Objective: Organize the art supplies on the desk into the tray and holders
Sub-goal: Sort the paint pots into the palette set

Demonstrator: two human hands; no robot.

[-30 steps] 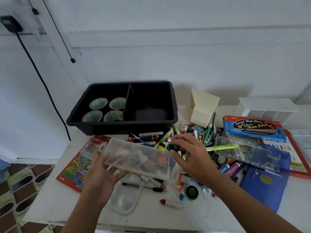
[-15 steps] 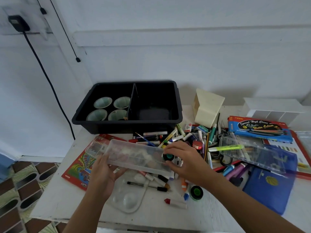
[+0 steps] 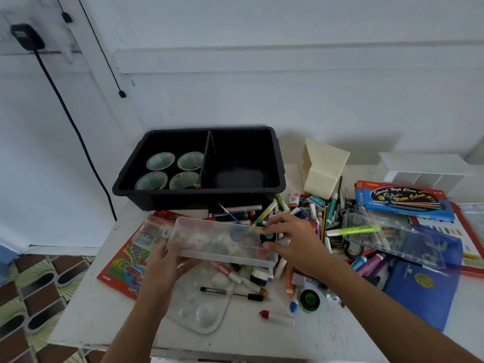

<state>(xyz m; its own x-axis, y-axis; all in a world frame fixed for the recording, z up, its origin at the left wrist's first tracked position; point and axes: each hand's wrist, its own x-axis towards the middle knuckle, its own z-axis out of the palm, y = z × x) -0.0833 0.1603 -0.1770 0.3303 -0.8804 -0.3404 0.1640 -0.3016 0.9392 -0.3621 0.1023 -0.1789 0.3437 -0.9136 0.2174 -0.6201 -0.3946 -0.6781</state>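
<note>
2 hands on 1 clear plastic box [image 3: 222, 239], lifted just above the clutter. At its left end the left hand [image 3: 167, 260], fingers curled underneath and thumb over the rim. At its right end the right hand [image 3: 296, 242], thumb and fingertips pinching 1 small teal-lidded paint pot [image 3: 268, 237], apparently for setting in among the pots already inside. Long axis of the box left to right, roughly parallel to the front wall of the black tray [image 3: 170, 199], directly beyond and away from the body. Left hand nearer the compartment with 4 cups [image 3: 160, 161]; right hand nearer the other compartment, the loose pens [image 3: 324, 218] and the cream holder [image 3: 323, 169]. Probably a straight push forward, once the pot is in.
</note>
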